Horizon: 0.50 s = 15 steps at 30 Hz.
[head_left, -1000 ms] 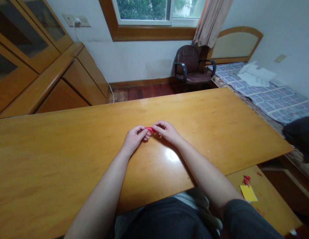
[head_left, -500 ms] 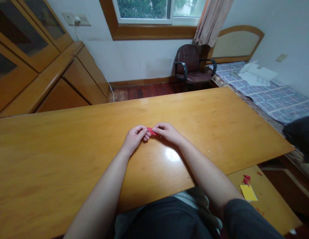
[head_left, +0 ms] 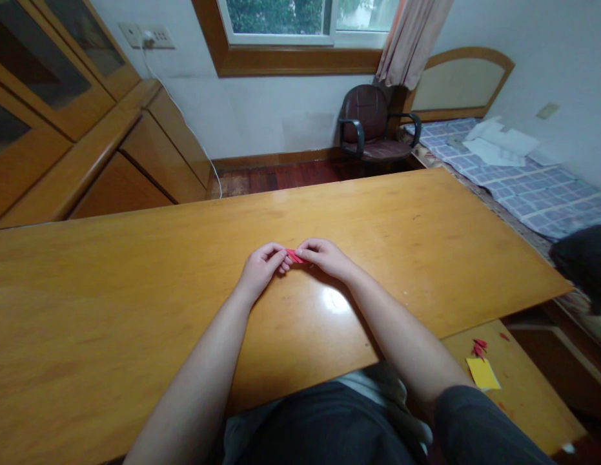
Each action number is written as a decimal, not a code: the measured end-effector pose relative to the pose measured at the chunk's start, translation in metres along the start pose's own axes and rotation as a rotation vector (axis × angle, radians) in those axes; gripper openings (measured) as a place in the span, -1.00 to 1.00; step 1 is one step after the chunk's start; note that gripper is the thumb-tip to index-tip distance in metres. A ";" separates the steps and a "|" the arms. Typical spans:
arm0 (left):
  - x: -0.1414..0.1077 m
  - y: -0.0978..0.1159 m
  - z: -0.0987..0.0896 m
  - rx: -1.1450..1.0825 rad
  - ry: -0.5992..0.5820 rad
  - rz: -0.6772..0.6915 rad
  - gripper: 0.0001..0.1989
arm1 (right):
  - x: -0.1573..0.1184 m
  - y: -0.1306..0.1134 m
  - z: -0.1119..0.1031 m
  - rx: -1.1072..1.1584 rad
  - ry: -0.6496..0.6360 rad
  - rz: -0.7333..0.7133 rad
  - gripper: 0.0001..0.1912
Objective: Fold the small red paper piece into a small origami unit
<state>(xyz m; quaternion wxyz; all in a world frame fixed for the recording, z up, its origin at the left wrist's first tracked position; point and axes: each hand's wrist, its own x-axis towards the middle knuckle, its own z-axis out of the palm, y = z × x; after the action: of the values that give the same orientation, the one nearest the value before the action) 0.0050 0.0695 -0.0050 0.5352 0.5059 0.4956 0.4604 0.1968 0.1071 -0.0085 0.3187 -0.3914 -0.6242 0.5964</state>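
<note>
Between my two hands is a small piece of folded red paper (head_left: 294, 256), held just over the wooden table (head_left: 135, 290). My left hand (head_left: 267, 266) pinches its left end between thumb and fingers. The right end is gripped by my right hand (head_left: 323, 256), thumb on top. My fingers cover both ends of the paper, so its full shape is hidden.
A lower surface (head_left: 527, 400) at the right bears small red folded pieces (head_left: 479, 349) and a yellow paper square (head_left: 483, 374). Beyond the table stand a brown armchair (head_left: 370, 126), a bed (head_left: 527, 181) and, at left, a wooden cabinet (head_left: 101, 148).
</note>
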 end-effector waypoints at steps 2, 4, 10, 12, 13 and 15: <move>0.000 0.001 0.000 0.002 0.003 -0.002 -0.75 | 0.000 0.000 0.000 -0.010 -0.004 -0.005 -0.65; 0.000 0.001 0.001 0.007 0.008 -0.003 -0.74 | 0.000 0.001 0.000 -0.022 -0.008 -0.010 -0.65; 0.001 -0.001 0.000 0.020 0.017 -0.003 -0.75 | 0.000 0.002 0.000 -0.044 -0.009 -0.009 -0.64; 0.001 -0.001 -0.001 0.015 0.014 0.000 -0.74 | 0.000 0.002 0.000 -0.047 -0.008 -0.008 -0.64; 0.000 0.000 -0.001 0.011 0.009 0.001 -0.73 | 0.000 0.003 0.000 -0.047 -0.009 -0.007 -0.64; 0.000 0.001 -0.001 0.004 0.001 0.000 -0.73 | 0.000 0.003 0.000 -0.047 -0.012 -0.006 -0.64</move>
<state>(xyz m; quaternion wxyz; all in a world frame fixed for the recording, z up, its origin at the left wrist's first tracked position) 0.0045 0.0691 -0.0043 0.5339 0.5069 0.4968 0.4595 0.1971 0.1075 -0.0116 0.3074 -0.3936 -0.6411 0.5827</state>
